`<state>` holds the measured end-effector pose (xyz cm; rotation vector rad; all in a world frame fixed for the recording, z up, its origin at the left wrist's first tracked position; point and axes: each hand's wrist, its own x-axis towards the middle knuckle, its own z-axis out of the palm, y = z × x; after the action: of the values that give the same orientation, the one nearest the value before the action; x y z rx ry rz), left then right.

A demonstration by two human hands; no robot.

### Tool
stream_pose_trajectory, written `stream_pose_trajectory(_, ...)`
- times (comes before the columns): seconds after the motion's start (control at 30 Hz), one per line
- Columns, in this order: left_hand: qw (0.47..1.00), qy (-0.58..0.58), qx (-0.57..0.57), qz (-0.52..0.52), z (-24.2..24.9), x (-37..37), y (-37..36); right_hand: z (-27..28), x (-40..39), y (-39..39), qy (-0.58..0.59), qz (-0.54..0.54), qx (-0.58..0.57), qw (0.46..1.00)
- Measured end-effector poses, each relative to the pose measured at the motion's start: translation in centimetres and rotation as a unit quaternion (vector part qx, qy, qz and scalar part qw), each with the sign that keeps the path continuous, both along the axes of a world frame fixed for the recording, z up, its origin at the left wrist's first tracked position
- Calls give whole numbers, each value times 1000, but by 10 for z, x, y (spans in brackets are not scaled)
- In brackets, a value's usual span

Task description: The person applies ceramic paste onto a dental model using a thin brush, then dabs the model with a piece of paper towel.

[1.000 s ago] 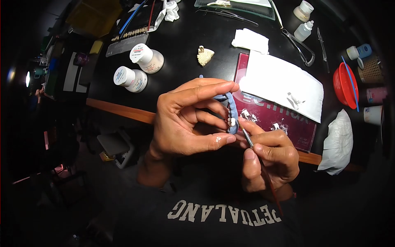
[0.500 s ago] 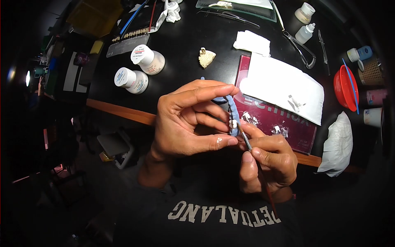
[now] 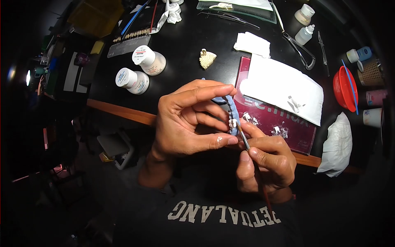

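One black counter, wood front edge; dim room around.
Left hand: grip closed round blue dental model, held up near the front edge. Right hand: grip pinched on brush, tip at model's white teeth. Behind: maroon slab partly under white paper, red bowl off right.
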<state>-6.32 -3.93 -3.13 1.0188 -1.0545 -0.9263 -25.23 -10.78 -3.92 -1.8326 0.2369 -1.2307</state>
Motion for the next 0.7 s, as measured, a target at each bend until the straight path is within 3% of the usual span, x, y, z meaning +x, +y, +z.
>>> stream_pose_trajectory(0.43, 1000, -6, -15, -6, -2, 1, -1, 3, -2, -1, -1, 19, 13, 1000)
stream_pose_trajectory(0.7, 996, -37, -60, -52, -10, 8, -4, 0, -12, -7, -9, 115, 182, 977)
